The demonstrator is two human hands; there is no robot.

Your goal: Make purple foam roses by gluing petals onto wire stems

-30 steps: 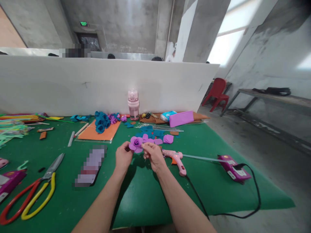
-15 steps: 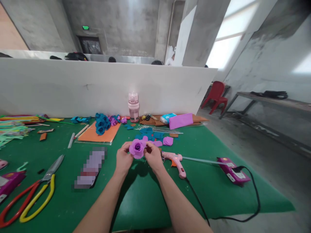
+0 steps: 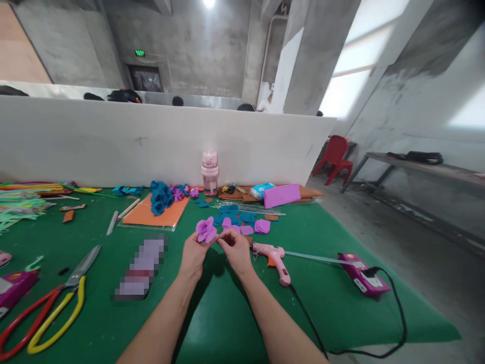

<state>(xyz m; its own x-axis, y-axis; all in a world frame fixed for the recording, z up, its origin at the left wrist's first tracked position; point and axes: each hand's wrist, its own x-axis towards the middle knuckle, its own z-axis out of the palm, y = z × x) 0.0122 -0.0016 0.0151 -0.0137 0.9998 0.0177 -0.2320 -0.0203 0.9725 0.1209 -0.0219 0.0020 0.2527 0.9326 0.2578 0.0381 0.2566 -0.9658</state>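
Observation:
A purple paper flower (image 3: 205, 230) with layered petals is held in my left hand (image 3: 192, 255), its fingers closed beneath the bloom. Close by on the right, my right hand (image 3: 237, 250) has thumb and forefinger pinched together at the flower's lower petal edge; whatever is between those fingertips is too small to make out. Just beyond my hands lie loose purple petals (image 3: 262, 226) and teal paper pieces (image 3: 248, 217). A pink hot glue gun (image 3: 275, 255) rests on the green table to the right of my right hand, its nozzle end pointing toward it.
Large scissors (image 3: 71, 293) with red and yellow handles lie at left, beside a blurred-out flat object (image 3: 142, 268). Teal flowers (image 3: 161, 197) sit on an orange sheet (image 3: 146, 215). A pink bottle (image 3: 210, 174) stands at the back. The black cord (image 3: 403, 313) runs from a purple box (image 3: 364, 275).
The flower has tipped from facing me to leaning sideways and shifted slightly left in my left hand. My right hand has moved from the petals to a pinch at the flower's lower right.

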